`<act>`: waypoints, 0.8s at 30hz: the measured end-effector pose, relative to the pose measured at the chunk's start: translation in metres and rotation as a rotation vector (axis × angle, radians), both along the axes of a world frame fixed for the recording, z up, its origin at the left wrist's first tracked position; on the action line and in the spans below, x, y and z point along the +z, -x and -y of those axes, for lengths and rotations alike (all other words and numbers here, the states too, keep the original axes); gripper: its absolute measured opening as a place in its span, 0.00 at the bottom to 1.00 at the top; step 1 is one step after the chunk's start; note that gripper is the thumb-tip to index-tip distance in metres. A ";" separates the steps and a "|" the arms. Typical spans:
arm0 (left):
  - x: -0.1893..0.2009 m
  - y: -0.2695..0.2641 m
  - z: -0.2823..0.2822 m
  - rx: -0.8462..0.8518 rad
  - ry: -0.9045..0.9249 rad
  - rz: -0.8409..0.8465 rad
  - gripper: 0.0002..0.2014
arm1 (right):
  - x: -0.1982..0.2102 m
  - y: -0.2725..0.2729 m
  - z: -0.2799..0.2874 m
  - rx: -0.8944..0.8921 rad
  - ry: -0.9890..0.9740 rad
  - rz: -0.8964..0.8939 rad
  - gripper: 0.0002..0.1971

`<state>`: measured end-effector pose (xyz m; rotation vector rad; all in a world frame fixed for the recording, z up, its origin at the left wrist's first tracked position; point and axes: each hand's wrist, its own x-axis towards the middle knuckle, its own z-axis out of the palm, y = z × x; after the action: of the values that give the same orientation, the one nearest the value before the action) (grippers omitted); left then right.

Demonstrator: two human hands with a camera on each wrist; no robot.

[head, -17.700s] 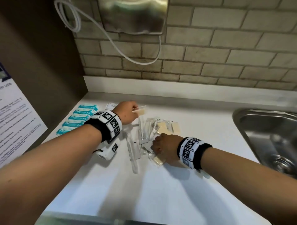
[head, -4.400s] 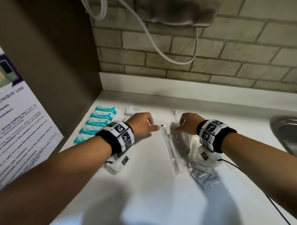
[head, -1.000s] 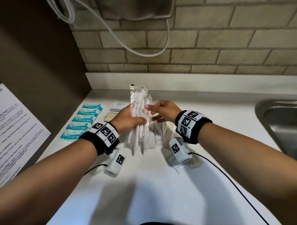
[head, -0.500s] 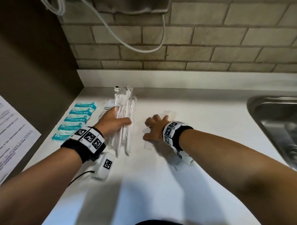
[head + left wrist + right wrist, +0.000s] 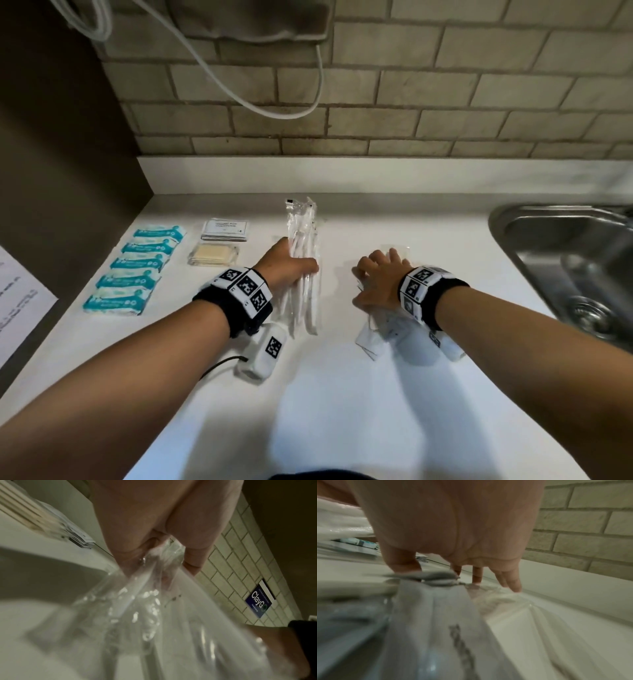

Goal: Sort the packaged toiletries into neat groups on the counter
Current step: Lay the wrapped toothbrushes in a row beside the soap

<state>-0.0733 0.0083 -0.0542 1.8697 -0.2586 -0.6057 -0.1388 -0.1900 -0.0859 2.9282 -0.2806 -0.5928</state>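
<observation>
My left hand (image 5: 287, 265) grips a bundle of clear-wrapped white toothbrushes (image 5: 303, 240) that lies lengthwise on the white counter (image 5: 342, 394); in the left wrist view the fingers (image 5: 193, 555) curl round the crinkled wrappers (image 5: 154, 601). My right hand (image 5: 380, 277) rests with spread fingers on a pile of small clear sachets (image 5: 376, 334), the fingertips (image 5: 515, 585) touching the plastic (image 5: 496, 599). At the left, several teal wipe packs (image 5: 137, 267) lie in a row. Beside them sit a white sachet stack (image 5: 225, 229) and a stack of beige soap packs (image 5: 213, 255).
A steel sink (image 5: 575, 270) is sunk into the counter at the right. A brick wall (image 5: 376, 102) with a hanging white cable (image 5: 274, 109) runs along the back. A dark panel (image 5: 61, 154) with a paper notice (image 5: 17, 301) closes the left side.
The toothbrush bundle in my left hand has come down to lie on the counter. My right hand has shifted right and spread flat over the clear sachets.
</observation>
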 end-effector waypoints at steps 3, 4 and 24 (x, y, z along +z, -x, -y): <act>0.003 0.002 0.010 -0.003 -0.030 0.053 0.25 | 0.016 0.006 0.003 0.035 0.096 0.004 0.41; 0.003 0.001 0.013 -0.003 -0.032 0.066 0.26 | 0.024 0.007 0.006 0.041 0.105 0.016 0.40; -0.026 -0.032 0.029 -0.020 -0.110 0.078 0.14 | 0.029 -0.048 -0.014 -0.560 -0.858 0.164 0.14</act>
<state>-0.0415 -0.0206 -0.0807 2.0012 -0.3009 -0.5716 -0.0907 -0.1761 -0.0570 3.7325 -1.1497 -0.6552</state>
